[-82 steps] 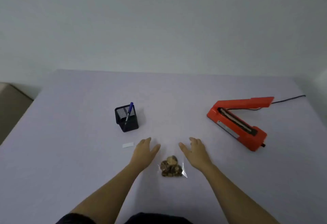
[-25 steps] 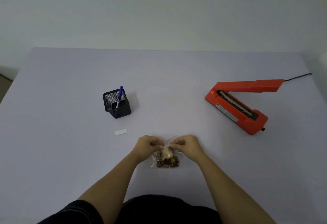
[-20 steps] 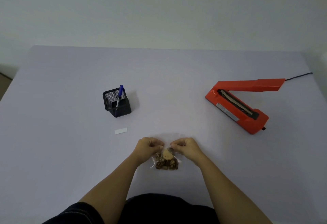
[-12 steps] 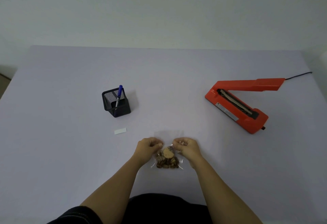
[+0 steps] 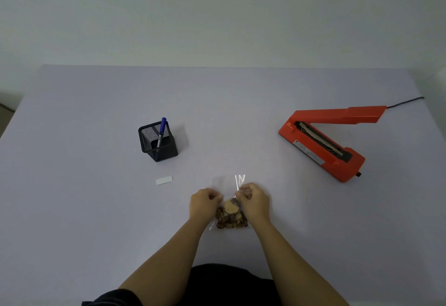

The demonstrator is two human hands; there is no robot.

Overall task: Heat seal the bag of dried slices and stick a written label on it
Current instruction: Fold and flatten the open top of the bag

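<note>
A small clear bag of dried slices sits near the table's front edge, its brown contents bunched at the bottom. My left hand pinches the bag's left side and my right hand pinches its right side, just below the empty clear top that sticks up between them. A red heat sealer lies at the right with its arm raised. A blank white label lies to the left of the bag. A blue pen stands in a black mesh holder.
The sealer's black cord runs off the table's right edge. The pale table reaches back to a plain wall. My dark clothing shows at the bottom edge.
My hands went from resting open beside the bag to pinching its two sides. Over the last second the bag's empty top has been pulled up and straightened between my fingers.
</note>
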